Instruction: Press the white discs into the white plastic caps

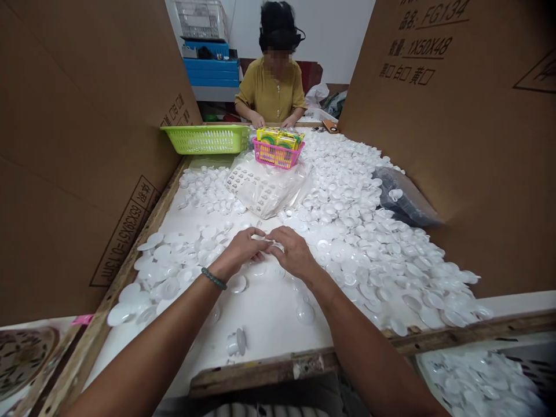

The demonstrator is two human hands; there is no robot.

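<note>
My left hand (244,248), with a beaded bracelet (214,278) at the wrist, meets my right hand (292,250) over the middle of the white table. The fingertips of both hands come together, bent inward. Whatever lies between them is mostly hidden and too small to name. Around the hands lie many white round plastic pieces: a spread of flat discs (167,263) to the left and a larger heap of small caps (369,243) to the right. One stemmed white piece (236,341) lies alone near the front edge, and a clear-looking disc (305,313) rests below my right hand.
Tall cardboard sheets (78,145) wall both sides. Beyond my hands are a plastic bag (264,188), a pink basket (278,155) with yellow packets and a green basket (206,139). A person (273,87) works at the far end. A wooden edge (260,373) runs along the front.
</note>
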